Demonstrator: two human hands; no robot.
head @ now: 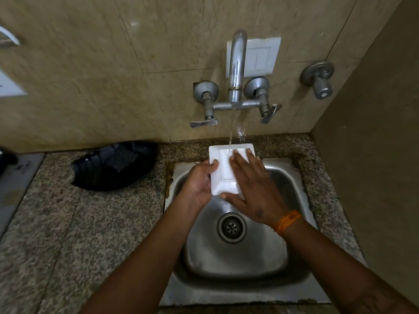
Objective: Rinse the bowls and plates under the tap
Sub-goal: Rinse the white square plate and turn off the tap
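A white square dish [224, 168] is held over the rear half of a stainless-steel sink [235, 257], tilted so that its recessed centre faces the camera. The left hand [199, 184] grips the dish along its left edge, thumb curled over the rim and the other fingers hidden behind it. The right hand [251, 189] lies flat on the dish face, fingers straight and slightly spread, thumb reaching to the lower edge; it presses rather than grasps. An orange thread band [287, 220] encircles the right wrist. A thin stream of water [231, 132] falls from the wall-mounted tap [237, 71] and meets the upper part of the dish just beside the right fingertips. Two lever handles [204, 122] flank the spout, and a separate valve [318, 79] sits on the wall to the right. The drain [231, 227] lies below the hands. On the speckled granite counter [68, 223], left of the sink and apart from it, rests a black bowl [115, 166].
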